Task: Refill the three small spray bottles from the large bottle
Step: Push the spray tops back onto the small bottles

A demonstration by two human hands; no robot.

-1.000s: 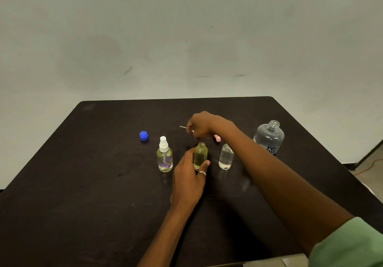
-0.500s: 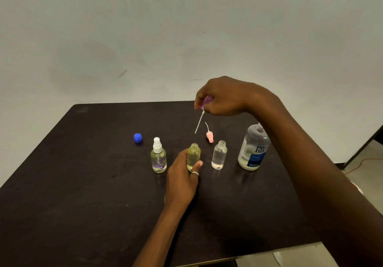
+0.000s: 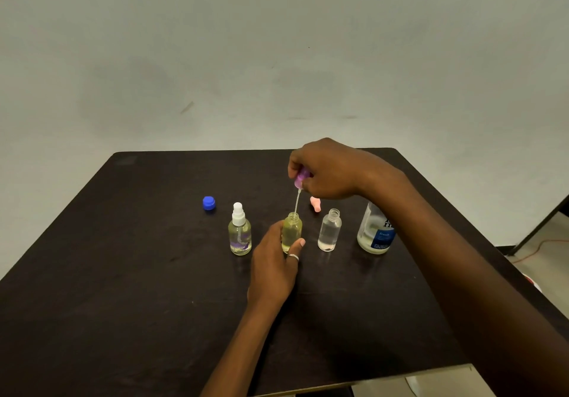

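Three small bottles stand in a row on the dark table [image 3: 123, 289]. The left bottle [image 3: 240, 233] wears a white spray top. My left hand [image 3: 272, 262] grips the middle bottle [image 3: 292, 232], which is open and holds yellowish liquid. My right hand [image 3: 323, 170] pinches a purple spray top [image 3: 300, 178] above it, with the thin dip tube [image 3: 296, 202] reaching down to the bottle's mouth. The right small bottle [image 3: 330, 230] is open and clear. The large bottle [image 3: 374, 230] with a blue label stands at the right, partly behind my right forearm.
A blue cap [image 3: 209, 203] lies left of the bottles. A pink spray top [image 3: 315, 204] lies behind the middle and right bottles. The table's right edge drops to the floor, where an orange cable [image 3: 542, 247] runs.
My right hand has picked the purple spray top up off the table, lifted it, then lowered it over the middle bottle until the tube meets the mouth. The left hand kept its hold on that bottle.
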